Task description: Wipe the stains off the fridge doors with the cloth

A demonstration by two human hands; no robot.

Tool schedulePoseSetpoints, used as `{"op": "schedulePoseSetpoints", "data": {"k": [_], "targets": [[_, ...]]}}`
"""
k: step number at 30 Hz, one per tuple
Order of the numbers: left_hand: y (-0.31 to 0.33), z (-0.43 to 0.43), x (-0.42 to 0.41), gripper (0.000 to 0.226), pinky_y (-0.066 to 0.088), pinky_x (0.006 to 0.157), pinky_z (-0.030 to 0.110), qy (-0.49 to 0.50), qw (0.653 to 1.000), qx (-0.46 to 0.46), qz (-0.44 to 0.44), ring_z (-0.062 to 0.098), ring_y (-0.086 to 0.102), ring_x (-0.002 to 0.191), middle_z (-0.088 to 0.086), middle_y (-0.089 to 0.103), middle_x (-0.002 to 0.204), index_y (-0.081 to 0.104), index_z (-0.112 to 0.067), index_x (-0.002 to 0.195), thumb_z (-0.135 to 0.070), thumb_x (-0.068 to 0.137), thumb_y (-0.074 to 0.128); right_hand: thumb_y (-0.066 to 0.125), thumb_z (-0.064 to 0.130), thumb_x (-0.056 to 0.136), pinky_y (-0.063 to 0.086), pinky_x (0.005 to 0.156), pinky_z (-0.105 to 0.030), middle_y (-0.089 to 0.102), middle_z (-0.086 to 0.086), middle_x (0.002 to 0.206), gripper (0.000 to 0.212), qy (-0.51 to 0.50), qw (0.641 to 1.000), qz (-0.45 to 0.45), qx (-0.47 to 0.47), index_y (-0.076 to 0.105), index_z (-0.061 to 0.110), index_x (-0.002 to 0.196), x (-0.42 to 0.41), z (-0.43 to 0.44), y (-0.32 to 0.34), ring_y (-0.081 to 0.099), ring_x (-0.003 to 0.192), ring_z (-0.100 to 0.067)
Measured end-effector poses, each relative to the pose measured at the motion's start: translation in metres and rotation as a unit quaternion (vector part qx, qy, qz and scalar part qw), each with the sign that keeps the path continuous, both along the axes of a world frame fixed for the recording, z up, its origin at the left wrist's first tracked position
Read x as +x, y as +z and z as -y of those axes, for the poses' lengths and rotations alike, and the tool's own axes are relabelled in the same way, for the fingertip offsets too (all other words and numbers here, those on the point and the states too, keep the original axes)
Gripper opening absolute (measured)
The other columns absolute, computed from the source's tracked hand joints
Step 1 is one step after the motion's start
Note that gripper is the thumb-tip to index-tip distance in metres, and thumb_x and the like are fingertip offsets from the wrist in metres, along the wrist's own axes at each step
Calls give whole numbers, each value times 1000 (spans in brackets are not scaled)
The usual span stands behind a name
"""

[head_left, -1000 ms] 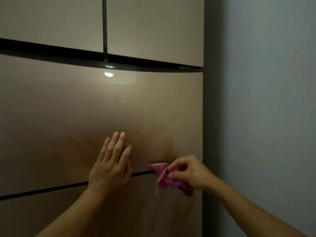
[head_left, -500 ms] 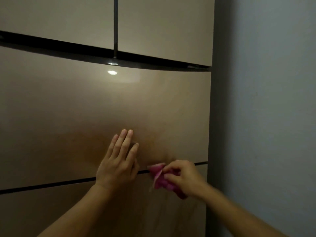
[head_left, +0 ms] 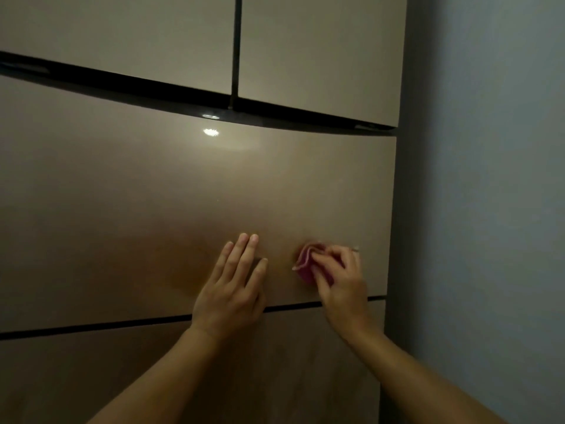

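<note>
A glossy beige fridge fills the view. Its wide middle drawer door point(head_left: 153, 209) has a dark gap above and below. My left hand point(head_left: 235, 286) lies flat on this door, fingers together and pointing up. To its right, my right hand point(head_left: 339, 280) presses a bunched pink cloth point(head_left: 305, 264) against the same door, near its right edge and just above the lower gap. The hand covers most of the cloth. No stain is clearly visible in the dim light.
Two upper doors point(head_left: 321, 50) meet at a vertical seam above. A lower drawer door point(head_left: 91, 377) sits below the gap. A grey wall point(head_left: 489, 209) stands close to the fridge's right side. A ceiling light reflects on the middle door point(head_left: 211, 132).
My right hand has carried the cloth up from the lower gap onto the middle door. My left hand stays flat on the door in the same place.
</note>
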State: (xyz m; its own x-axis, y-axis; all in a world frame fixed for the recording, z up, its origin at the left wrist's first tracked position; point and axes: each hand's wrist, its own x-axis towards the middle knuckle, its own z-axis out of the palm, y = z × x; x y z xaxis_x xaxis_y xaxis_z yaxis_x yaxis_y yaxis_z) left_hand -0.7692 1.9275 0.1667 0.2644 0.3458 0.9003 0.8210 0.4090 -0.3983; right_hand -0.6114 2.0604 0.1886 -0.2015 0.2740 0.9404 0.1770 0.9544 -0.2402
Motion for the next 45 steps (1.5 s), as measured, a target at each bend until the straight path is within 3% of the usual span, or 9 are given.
{"op": "schedulePoseSetpoints", "data": {"k": [4,9,14,19,22,28,32,39,45], "targets": [[1,1,1,39,25,115,53,8,1000,-13,8,42,30,141,28,39,147,60,-3,120,-26,95,41,66,15,85,42,81,-19,55,8,99,24,78,959,270,-42,69,22,107,39,1,0,53,94,-8],[-6,30,1,39,23,114,55,-2,999,-37,25,41,27,142,26,35,149,56,-7,122,-27,90,44,62,27,86,39,83,-33,66,0,103,23,-101,992,-75,-19,68,28,108,31,2,116,51,103,-24],[-41,89,-37,39,24,113,57,34,999,-16,35,39,28,141,26,36,148,51,-7,124,-25,89,46,57,22,91,36,87,-25,54,-4,119,26,-59,980,-146,-122,63,21,117,-35,29,75,47,111,-22],[-48,94,-57,46,24,114,55,62,998,-28,4,38,26,143,25,30,152,46,-6,132,-28,92,43,68,5,78,51,78,-36,60,3,92,22,86,989,66,-97,73,20,92,-27,53,-27,59,86,-19],[-50,94,-57,47,27,113,56,59,998,-29,2,38,27,143,25,31,152,47,-6,134,-28,92,45,68,-2,79,55,70,-26,67,-2,87,21,214,908,240,-269,73,14,92,5,63,1,63,77,-13],[-50,96,-58,49,24,115,53,44,999,-31,8,37,27,143,23,31,152,45,-7,136,-29,92,43,62,15,88,53,80,-24,61,-9,108,24,113,930,-226,-269,65,15,112,-2,15,108,60,93,-18],[-52,96,-59,46,21,116,53,46,998,-39,8,37,26,143,22,28,153,44,-7,135,-31,98,31,54,8,86,39,86,-29,51,-14,117,28,-84,969,-180,-148,63,6,113,-62,54,27,52,102,-29],[-51,96,-59,48,21,116,52,37,999,-34,-4,38,27,142,24,31,151,46,-5,133,-27,90,44,61,8,66,44,78,-11,58,9,93,40,176,969,122,-126,70,40,89,-38,94,-56,58,88,-1],[-51,96,-58,45,20,117,52,54,998,-40,0,38,26,143,24,29,152,45,-6,134,-29,99,29,57,20,90,39,86,-15,48,-8,124,30,59,981,-117,-142,61,16,120,-39,66,90,50,109,-20]]}}
